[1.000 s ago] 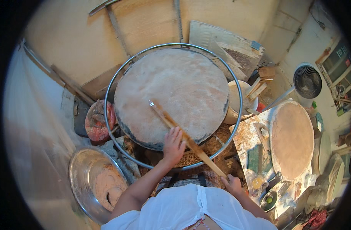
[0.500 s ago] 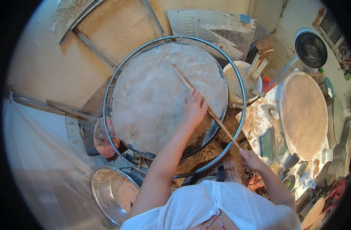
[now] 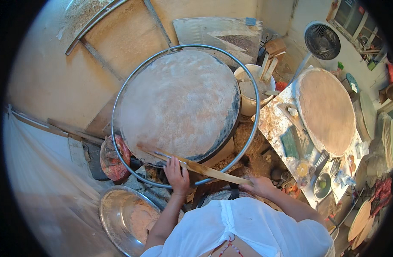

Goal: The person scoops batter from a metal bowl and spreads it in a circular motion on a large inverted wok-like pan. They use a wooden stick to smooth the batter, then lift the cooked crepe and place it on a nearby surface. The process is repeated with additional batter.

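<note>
A long, flat wooden spatula (image 3: pixel 205 170) slants across the near edge of a large round griddle (image 3: pixel 230 139). My right hand (image 3: pixel 261 187) is closed round its right end, outside the metal ring. Farther along the shaft, my left hand (image 3: pixel 177 174) has its fingers wrapped over it at the griddle's near rim. The spatula's far tip lies at the lower left of the pale, thin sheet of batter or flatbread (image 3: pixel 179 103) that covers most of the griddle. A raised metal ring (image 3: pixel 257 109) circles the griddle.
A metal bowl (image 3: pixel 108 210) with pinkish batter stands at lower left, by sheer plastic sheeting (image 3: pixel 46 184). Right of the griddle are a white bucket (image 3: pixel 248 103) and a cluttered table (image 3: pixel 269 118) bearing a large round of flatbread (image 3: pixel 327 111). A fan (image 3: pixel 322 40) stands behind.
Both hands have come nearer and leftward with the spatula. Its far tip has swung from the griddle's upper middle to the lower-left edge. The view has shifted slightly.
</note>
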Action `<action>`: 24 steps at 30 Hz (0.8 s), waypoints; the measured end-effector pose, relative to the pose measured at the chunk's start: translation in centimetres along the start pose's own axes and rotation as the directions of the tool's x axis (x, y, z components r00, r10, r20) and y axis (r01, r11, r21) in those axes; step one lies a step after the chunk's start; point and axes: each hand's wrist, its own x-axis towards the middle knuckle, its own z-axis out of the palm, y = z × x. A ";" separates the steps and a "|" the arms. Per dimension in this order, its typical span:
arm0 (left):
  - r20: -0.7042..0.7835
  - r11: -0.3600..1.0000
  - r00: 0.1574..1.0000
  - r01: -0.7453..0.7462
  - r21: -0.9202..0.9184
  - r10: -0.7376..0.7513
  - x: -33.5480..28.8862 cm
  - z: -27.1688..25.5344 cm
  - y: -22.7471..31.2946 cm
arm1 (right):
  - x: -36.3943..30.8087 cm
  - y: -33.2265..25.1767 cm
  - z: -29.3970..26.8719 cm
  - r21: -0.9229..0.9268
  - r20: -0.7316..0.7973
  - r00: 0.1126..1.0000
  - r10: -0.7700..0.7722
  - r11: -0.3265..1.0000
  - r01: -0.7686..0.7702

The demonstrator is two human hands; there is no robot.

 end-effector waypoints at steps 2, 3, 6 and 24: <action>-0.014 0.996 0.998 -0.067 -0.050 0.066 -2.1 0.8 2.7 | -3.1 3.0 1.7 -0.018 -0.054 0.997 0.059 0.998 -0.060; 0.020 0.994 0.996 -0.091 -0.057 0.092 -2.7 1.4 3.9 | -4.4 4.5 2.5 -0.031 -0.068 0.995 0.078 0.996 -0.080; 0.152 0.963 0.951 -0.263 -0.065 0.270 -2.0 2.4 7.8 | -9.3 8.1 5.9 -0.015 -0.317 0.944 0.090 0.995 -0.100; 0.218 0.966 0.952 -0.173 -0.190 0.214 26.7 14.4 18.1 | 5.1 10.5 -10.8 0.697 0.129 0.912 0.390 0.619 -0.364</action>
